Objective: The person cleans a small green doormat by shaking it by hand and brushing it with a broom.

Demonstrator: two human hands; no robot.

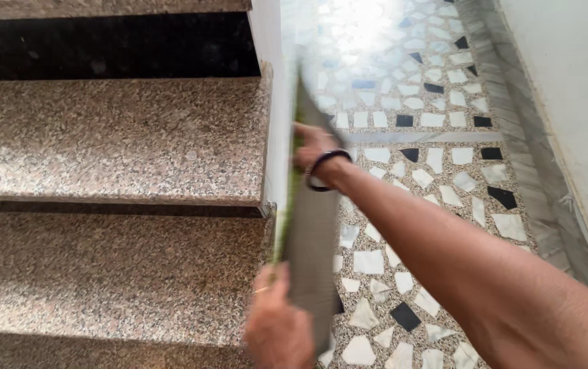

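Note:
A flat mat [311, 232], grey on the back with a green edge, stands on its side beside the stairs and is blurred by motion. My right hand [311, 147], with a dark bangle on the wrist, grips its upper part. My left hand [277, 324] holds its lower end near the bottom of the frame. The mat hangs above the mosaic floor [437, 171], close to the end of the granite steps [116, 137].
Brown speckled granite steps fill the left side, with a dark riser at the top. A white stair wall edge [277, 123] runs beside the mat. A pale wall [574, 102] with a grey skirting borders the floor on the right.

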